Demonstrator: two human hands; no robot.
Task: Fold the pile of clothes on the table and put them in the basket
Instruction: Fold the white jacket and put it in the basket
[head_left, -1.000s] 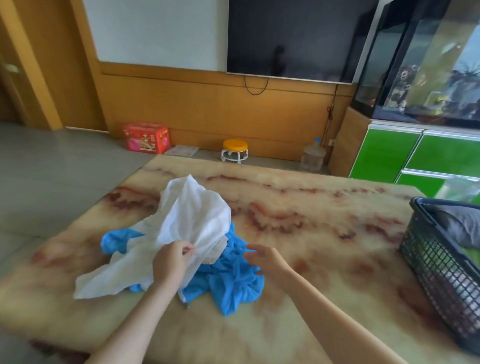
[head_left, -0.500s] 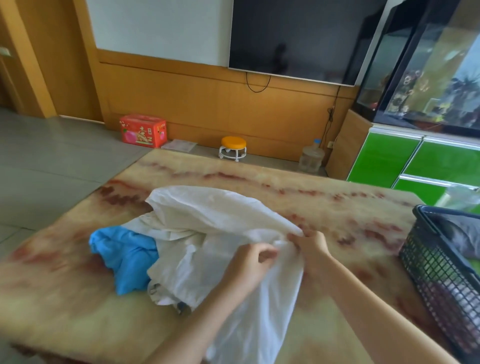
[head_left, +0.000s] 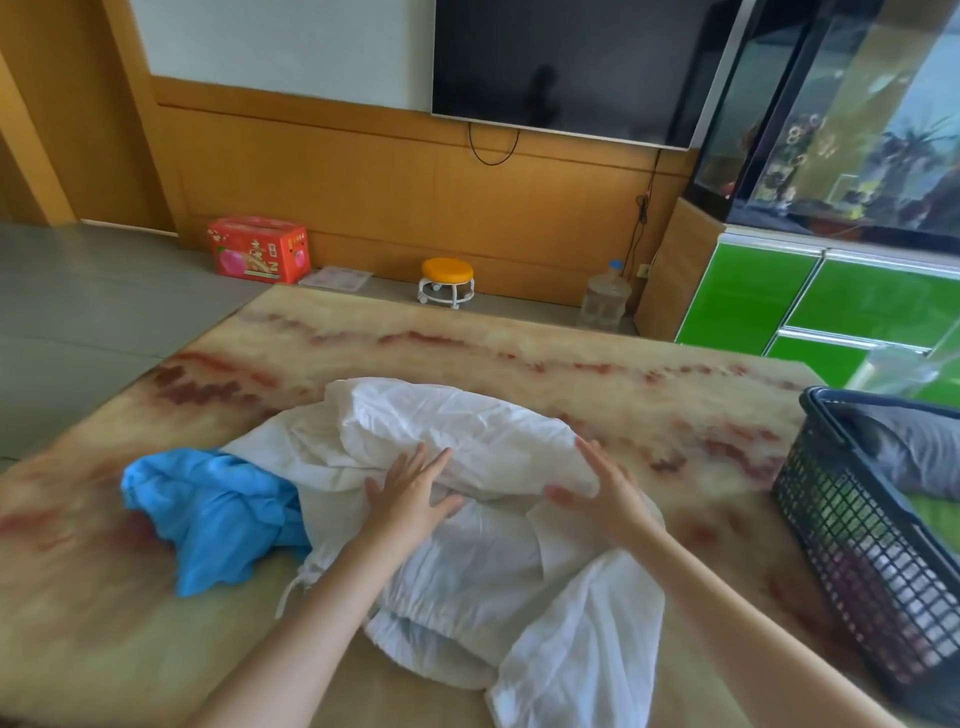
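while both hands lie flat with straight fingers and hold nothing, the left hand (head_left: 410, 493) and the right hand (head_left: 608, 493) press on the white garment (head_left: 467, 519), which is spread out, crumpled, in the middle of the marble table (head_left: 571, 364). it is not folded yet. a blue garment (head_left: 208, 514) waits bunched up just beside it. the dark basket (head_left: 852, 525) at the right already has some clothes in it, so i think two pieces are left.

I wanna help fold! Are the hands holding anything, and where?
Nothing is held. The left hand and right hand lie open, fingers straight, on the white garment.
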